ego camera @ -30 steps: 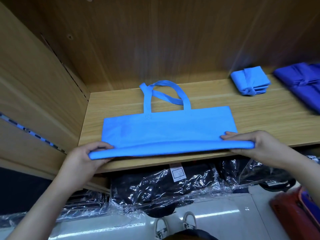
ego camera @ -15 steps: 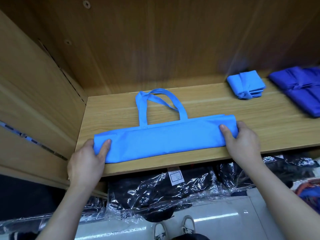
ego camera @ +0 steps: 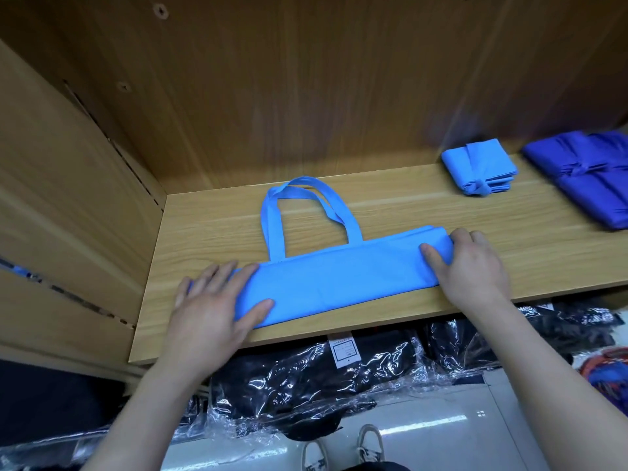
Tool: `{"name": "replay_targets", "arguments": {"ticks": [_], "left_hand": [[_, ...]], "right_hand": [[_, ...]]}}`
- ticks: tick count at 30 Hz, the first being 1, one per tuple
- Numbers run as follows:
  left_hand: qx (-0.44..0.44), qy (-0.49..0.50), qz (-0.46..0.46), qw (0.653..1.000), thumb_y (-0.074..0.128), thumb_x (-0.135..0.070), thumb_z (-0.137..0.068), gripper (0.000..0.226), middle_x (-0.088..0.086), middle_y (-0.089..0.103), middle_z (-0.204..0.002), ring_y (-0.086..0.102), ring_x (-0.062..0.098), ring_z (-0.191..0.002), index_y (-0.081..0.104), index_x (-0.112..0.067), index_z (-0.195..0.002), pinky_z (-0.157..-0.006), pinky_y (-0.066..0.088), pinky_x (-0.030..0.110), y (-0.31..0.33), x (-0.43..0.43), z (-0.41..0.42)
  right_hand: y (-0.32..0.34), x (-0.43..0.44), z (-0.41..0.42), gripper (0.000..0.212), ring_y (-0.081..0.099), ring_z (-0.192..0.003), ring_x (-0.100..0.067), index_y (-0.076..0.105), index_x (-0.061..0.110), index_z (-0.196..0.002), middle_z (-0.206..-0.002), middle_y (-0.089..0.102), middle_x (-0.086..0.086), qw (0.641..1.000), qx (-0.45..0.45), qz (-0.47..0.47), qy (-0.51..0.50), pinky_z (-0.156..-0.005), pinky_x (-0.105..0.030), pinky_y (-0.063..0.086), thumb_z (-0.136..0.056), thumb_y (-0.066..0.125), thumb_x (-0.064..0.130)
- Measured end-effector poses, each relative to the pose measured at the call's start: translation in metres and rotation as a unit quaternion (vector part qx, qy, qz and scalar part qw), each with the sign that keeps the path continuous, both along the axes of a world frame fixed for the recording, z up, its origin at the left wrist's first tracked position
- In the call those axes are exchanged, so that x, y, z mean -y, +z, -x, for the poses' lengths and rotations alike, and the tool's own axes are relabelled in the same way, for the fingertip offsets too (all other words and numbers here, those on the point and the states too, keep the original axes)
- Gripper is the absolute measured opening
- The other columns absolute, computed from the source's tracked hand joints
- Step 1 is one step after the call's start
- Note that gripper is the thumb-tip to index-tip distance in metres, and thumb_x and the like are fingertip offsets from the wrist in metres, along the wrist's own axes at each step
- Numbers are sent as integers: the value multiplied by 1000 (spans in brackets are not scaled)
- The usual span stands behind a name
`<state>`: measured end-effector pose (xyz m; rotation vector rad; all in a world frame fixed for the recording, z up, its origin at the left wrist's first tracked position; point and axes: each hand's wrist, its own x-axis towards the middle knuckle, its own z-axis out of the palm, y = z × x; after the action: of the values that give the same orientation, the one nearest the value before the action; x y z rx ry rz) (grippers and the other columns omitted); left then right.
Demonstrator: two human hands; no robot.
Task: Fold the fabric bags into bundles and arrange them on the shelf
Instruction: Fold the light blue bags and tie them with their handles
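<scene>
A light blue fabric bag [ego camera: 339,277] lies folded into a long narrow strip near the front edge of the wooden shelf [ego camera: 390,202], its two handles [ego camera: 306,212] looped toward the back. My left hand [ego camera: 214,307] presses flat on the strip's left end, fingers straight and spread. My right hand [ego camera: 469,266] holds the strip's right end, thumb on top and fingers curled over the far edge. A finished light blue bundle [ego camera: 481,171], tied with its handle, sits at the back right.
Dark blue folded bags [ego camera: 591,178] lie at the far right of the shelf. The shelf's side wall [ego camera: 68,198] closes off the left. Below the shelf are black goods in clear plastic [ego camera: 306,385] and a white floor with my shoes.
The lower part of the bag was folded up, turning it into a narrow strip. My left hand went from pinching the end to pressing flat on it.
</scene>
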<state>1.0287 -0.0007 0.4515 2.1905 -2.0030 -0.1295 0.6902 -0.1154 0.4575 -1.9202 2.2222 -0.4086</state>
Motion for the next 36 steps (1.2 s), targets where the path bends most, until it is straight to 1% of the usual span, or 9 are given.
{"name": "replay_targets", "arguments": {"ticks": [9, 13, 18, 20, 23, 26, 29, 33, 36], "left_hand": [[9, 3, 51, 999, 40, -49, -89, 41, -4, 58, -103, 57, 24, -98, 48, -39, -129, -83, 45, 45, 1, -1, 5], [-32, -30, 27, 999, 70, -33, -85, 42, -9, 55, -89, 60, 23, -86, 50, -45, -120, -64, 48, 35, 8, -11, 8], [-86, -69, -14, 994, 72, -34, -83, 45, -16, 57, -82, 64, 15, -74, 54, -53, -120, -61, 43, 30, 12, -24, 32], [-133, -50, -18, 990, 71, -32, -85, 42, -16, 55, -78, 63, 13, -73, 60, -51, -120, -64, 40, 26, 9, -24, 41], [-214, 8, -19, 977, 70, -29, -86, 38, -15, 60, -83, 59, 12, -74, 64, -43, -121, -68, 38, 22, 5, -27, 54], [-322, 74, -12, 944, 71, -19, -86, 35, -11, 71, -96, 54, 10, -90, 68, -32, -118, -70, 40, 19, 3, -31, 74], [-408, 90, -38, 908, 63, -13, -91, 29, -19, 68, -69, 57, 5, -68, 70, -30, -112, -57, 39, 17, 9, -32, 88], [-338, -23, -58, 939, 50, -13, -95, 34, -25, 62, -68, 54, -5, -62, 69, -32, -115, -62, 40, 12, 24, -32, 71], [-92, -201, 19, 975, 57, -13, -72, 66, -22, 53, -114, 51, 4, -108, 53, -29, -135, -91, 44, 17, 22, -23, 47]], "right_hand": [[15, 26, -1, 55, 52, -117, -23, 54, 10, -123, -123, 55, -4, 939, 330, -80, -55, -89, -29, 38, -81, 77, 36], [15, 39, -4, 31, 60, -100, -26, 58, 12, -96, -99, 63, -2, 965, 251, -70, -3, -82, -34, 44, -82, 76, 34], [21, 57, -36, 33, 56, -107, -31, 55, 18, -111, -111, 63, -4, 980, 148, 96, 88, -87, -41, 43, -85, 72, 30], [30, 58, -54, 59, 42, -128, -26, 45, 25, -133, -136, 48, -1, 967, 118, 162, 156, -98, -52, 39, -82, 73, 28], [41, 46, -66, 85, 17, -146, -17, 23, 36, -151, -159, 15, 7, 948, 106, 92, 286, -106, -61, 29, -82, 72, 34], [21, 5, -65, 65, 22, -147, -11, 43, 26, -145, -159, 27, 4, 882, 84, -41, 461, -117, -44, 26, -86, 53, 50], [-16, -28, -53, 62, 8, -147, 1, 36, 32, -148, -158, 18, 17, 857, 41, -83, 508, -121, -33, 14, -92, 30, 57], [-23, -22, -42, 49, 16, -145, 4, 43, 33, -144, -152, 27, 22, 855, 94, -81, 503, -120, -28, 16, -98, 29, 33], [-21, -21, -42, 66, 20, -142, 7, 49, 31, -141, -149, 34, 22, 856, 109, -88, 497, -119, -25, 17, -83, 29, 4]]}}
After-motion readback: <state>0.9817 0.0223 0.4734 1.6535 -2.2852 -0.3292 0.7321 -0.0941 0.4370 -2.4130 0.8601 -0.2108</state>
